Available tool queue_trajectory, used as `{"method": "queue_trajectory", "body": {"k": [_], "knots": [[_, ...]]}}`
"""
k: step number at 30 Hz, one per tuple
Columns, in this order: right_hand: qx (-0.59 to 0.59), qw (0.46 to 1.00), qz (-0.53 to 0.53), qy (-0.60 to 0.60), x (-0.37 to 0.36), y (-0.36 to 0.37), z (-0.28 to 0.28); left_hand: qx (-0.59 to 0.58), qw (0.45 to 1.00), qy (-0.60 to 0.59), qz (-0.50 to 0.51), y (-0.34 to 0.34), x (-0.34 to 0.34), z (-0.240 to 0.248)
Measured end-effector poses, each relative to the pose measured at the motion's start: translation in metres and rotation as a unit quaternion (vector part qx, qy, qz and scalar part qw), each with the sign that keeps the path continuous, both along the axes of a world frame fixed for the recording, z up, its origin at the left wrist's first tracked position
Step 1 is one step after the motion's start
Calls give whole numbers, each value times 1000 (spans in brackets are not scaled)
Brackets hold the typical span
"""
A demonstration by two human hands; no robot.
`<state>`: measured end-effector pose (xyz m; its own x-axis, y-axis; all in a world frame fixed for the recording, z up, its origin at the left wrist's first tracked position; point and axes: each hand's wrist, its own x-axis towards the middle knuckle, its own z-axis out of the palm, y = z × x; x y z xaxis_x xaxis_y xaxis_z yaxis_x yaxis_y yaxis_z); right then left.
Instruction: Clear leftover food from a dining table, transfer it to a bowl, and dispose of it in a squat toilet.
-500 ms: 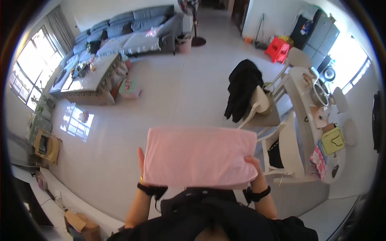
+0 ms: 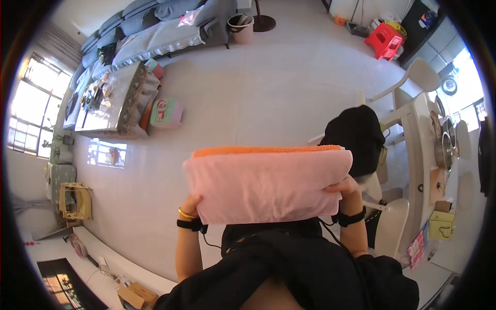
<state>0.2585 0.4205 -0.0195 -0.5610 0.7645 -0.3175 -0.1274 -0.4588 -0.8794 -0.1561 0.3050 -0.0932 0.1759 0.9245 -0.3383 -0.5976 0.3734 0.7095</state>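
In front of my body I carry a folded pink cloth (image 2: pixel 268 186), with the orange edge (image 2: pixel 258 150) of another cloth layer showing along its far side. My left hand (image 2: pixel 191 204) grips its left end near the lower corner; most of the fingers are behind the cloth. At the right end, my right hand (image 2: pixel 345 187) holds the cloth with the thumb on top and the other fingers hidden underneath. A black band is on each wrist.
A white chair (image 2: pixel 391 222) and another draped with a black garment (image 2: pixel 356 139) stand close on my right, beside the dining table (image 2: pixel 421 124). Ahead left are a coffee table (image 2: pixel 111 103), a pastel stool (image 2: pixel 166 113) and a grey sofa (image 2: pixel 170 31). A red stool (image 2: pixel 383 40) stands far right.
The pink cloth has tilted, and the orange edge now shows along its far side. My left thumb has come onto the near side. The room has shifted in view, with the chairs nearer.
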Motion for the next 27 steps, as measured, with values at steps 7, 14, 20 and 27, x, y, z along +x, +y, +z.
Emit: {"method": "queue_trajectory", "body": {"k": [7,14,20,27], "knots": [[-221,963,-68,142,-33,158,-25,39,998,-55,5,192,-27,-8],[-214,935,-241,148,-55,303,-8,101,994,14,-45,487,4,24],[-104,897,-385,193,-47,389,57,158,965,-65,-198,703,66,37],[-92,833,-525,150,18,516,90,98,944,-140,-284,862,202,-19]]}}
